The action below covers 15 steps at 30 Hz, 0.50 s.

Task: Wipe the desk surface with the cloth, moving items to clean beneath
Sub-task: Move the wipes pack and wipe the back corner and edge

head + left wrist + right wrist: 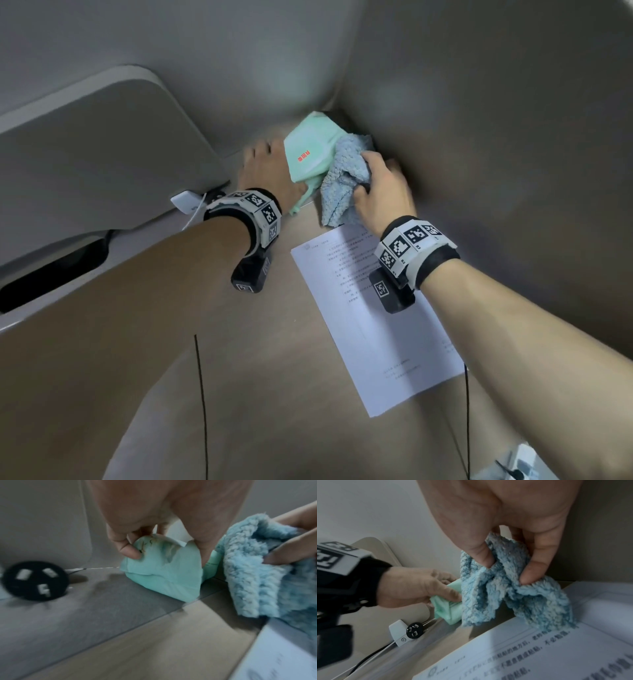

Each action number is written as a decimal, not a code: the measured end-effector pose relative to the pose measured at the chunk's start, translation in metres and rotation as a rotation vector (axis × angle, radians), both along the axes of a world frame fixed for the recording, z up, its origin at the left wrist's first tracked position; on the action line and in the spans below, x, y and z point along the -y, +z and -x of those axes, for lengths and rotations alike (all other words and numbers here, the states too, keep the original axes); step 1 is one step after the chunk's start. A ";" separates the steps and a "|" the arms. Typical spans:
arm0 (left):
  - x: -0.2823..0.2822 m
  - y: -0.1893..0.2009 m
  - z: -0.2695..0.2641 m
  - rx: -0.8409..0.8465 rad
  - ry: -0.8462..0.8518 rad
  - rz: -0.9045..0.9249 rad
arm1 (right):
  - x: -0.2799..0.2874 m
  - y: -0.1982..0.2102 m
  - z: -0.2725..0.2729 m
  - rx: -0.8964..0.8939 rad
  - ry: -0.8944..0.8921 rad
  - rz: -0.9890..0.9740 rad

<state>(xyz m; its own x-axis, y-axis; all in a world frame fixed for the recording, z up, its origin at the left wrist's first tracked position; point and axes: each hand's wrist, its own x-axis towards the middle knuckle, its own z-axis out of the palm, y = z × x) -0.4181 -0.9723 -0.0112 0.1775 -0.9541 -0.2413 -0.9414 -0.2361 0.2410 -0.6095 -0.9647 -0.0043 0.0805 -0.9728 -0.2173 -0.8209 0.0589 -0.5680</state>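
Note:
A fluffy blue cloth (pixel 344 178) hangs bunched from my right hand (pixel 383 186), which grips it between thumb and fingers (pixel 537 566) near the desk's back right corner; the cloth (pixel 510 591) trails onto the top edge of a printed sheet. My left hand (pixel 270 171) grips a soft mint-green tissue pack (pixel 310 150), tilted up off the wooden desk (pixel 274 342) beside the cloth. In the left wrist view the fingers (pixel 130 551) and thumb curl round the pack (pixel 163 573), whose lower edge sits close to the desk.
A printed paper sheet (pixel 370 315) lies on the desk under my right wrist. A grey monitor back (pixel 102 154) fills the left. A white adapter (pixel 399 632) with a black round plug (pixel 414 630) and cables sits by the back edge. Walls close the corner.

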 end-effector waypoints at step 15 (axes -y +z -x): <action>-0.158 0.012 -0.090 -0.033 0.168 -0.140 | 0.020 -0.032 -0.085 -0.496 0.399 -0.062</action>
